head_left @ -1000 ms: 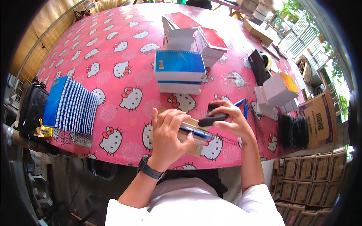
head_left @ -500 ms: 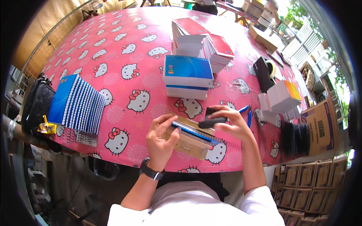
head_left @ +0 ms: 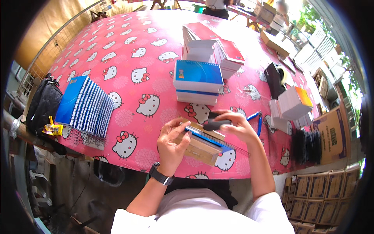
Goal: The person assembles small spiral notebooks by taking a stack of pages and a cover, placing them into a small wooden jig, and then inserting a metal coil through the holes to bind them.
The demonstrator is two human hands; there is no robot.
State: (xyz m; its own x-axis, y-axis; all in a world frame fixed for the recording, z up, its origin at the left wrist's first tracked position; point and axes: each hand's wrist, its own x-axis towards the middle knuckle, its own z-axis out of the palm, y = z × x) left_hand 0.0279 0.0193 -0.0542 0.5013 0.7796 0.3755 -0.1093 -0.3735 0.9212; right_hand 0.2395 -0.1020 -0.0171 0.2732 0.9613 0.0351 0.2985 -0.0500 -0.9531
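Near the table's front edge, a blue-covered notebook [head_left: 205, 137] lies spine up in a wooden holder [head_left: 199, 151]. My left hand [head_left: 172, 143] pinches its left end, thumb and fingers on either side. A thin wire coil [head_left: 238, 149] runs along the spine and sticks out past the right end. My right hand [head_left: 238, 125] grips a dark, rounded block-like tool [head_left: 215, 124] over the far side of the spine; its exact kind is unclear. Blue-handled pliers [head_left: 258, 121] lie just right of that hand.
Beyond the holder are stacked blue notebooks [head_left: 198, 76] and red ones [head_left: 233, 51]. More bound blue notebooks [head_left: 83, 107] stand left, by a black bag [head_left: 43, 103]. To the right are white paper blocks [head_left: 293, 104], black coils [head_left: 306, 147] and a carton [head_left: 333, 134].
My right hand and the dark tool have shifted slightly left along the spine. The coil's free end, blurred before, now shows more sharply. My left hand keeps its pinch; the whole view has shifted slightly.
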